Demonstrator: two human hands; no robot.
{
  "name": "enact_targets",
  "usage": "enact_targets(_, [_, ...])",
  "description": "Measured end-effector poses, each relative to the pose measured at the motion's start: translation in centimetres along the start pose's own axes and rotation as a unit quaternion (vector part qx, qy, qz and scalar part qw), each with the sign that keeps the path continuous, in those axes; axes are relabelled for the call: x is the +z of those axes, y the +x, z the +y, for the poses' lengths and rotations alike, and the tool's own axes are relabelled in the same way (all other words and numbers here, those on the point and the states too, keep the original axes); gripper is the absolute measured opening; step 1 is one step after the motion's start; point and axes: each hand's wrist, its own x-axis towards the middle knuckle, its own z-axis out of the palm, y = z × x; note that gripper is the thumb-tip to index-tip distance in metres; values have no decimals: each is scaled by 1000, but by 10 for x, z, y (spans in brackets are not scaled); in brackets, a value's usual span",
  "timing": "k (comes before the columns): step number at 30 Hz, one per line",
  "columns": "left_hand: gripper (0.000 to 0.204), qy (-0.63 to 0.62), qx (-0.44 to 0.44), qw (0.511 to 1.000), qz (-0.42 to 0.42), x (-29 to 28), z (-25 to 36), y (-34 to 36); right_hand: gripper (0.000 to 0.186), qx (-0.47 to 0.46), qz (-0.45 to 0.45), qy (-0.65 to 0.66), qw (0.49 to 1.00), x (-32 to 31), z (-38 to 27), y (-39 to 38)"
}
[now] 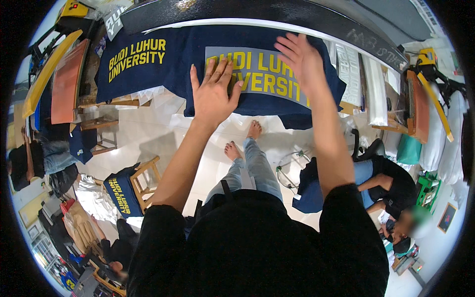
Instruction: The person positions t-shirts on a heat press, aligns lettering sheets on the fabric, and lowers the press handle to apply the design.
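My left hand (215,94) lies with fingers spread on the left part of a greyish transfer sheet (262,84) bearing large yellow lettering, on navy fabric (222,37). My right hand (302,59) is slightly blurred over the sheet's upper right, fingers stretched and apart, holding nothing; whether it touches the sheet I cannot tell. Another navy piece with yellow lettering (136,79) lies to the left. A long black metal bar (267,12) runs just beyond the fabric.
Tilted orange boards (67,84) and yellow squeegee-like bars (49,69) stand at both sides. A lettered navy garment (121,193) hangs on a wooden stool (151,178) at lower left. Co-workers are at left (20,163), lower left (114,257) and right (391,183). My bare feet show below the fabric.
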Motion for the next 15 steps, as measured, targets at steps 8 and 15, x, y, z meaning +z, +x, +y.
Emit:
enact_targets(8, [55,27,-53,998,-11,10,8,1,71,245,-192,180,933,-1,0,95])
enact_targets(15, [55,18,-59,998,-5,13,8,5,69,261,-174,126,941,-7,9,102])
